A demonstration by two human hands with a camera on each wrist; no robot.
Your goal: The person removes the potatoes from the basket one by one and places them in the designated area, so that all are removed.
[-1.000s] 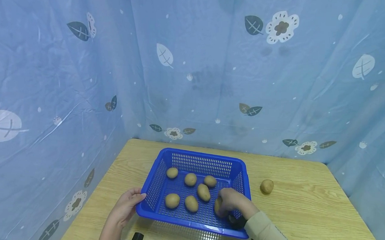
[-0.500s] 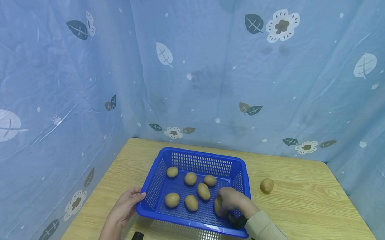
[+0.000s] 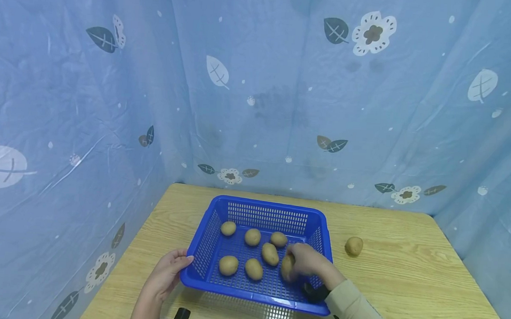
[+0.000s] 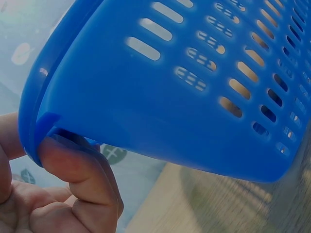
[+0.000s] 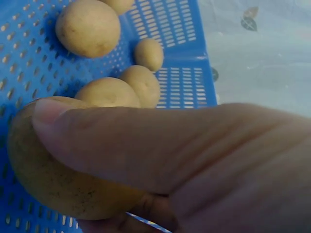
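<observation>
A blue plastic basket (image 3: 266, 298) with slotted walls holds several potatoes (image 3: 228, 265) spread over its floor. My left hand (image 3: 169, 272) grips the basket's left rim; in the left wrist view its curled fingers (image 4: 82, 170) hook under the rim (image 4: 43, 77). Inside the basket, at the right side, my right hand (image 3: 304, 264) holds a potato (image 3: 287, 268). The right wrist view shows the thumb lying across that same potato (image 5: 63, 179), with fingers partly visible beneath. Just left of the held one lies another potato (image 3: 270, 254).
One more potato (image 3: 354, 246) lies on the wooden table (image 3: 405, 270), to the right of the basket. A blue patterned curtain (image 3: 259, 83) hangs behind the table and along both sides.
My right hand has shifted slightly up and to the left with the potato in it. The left hand keeps its hold on the rim.
</observation>
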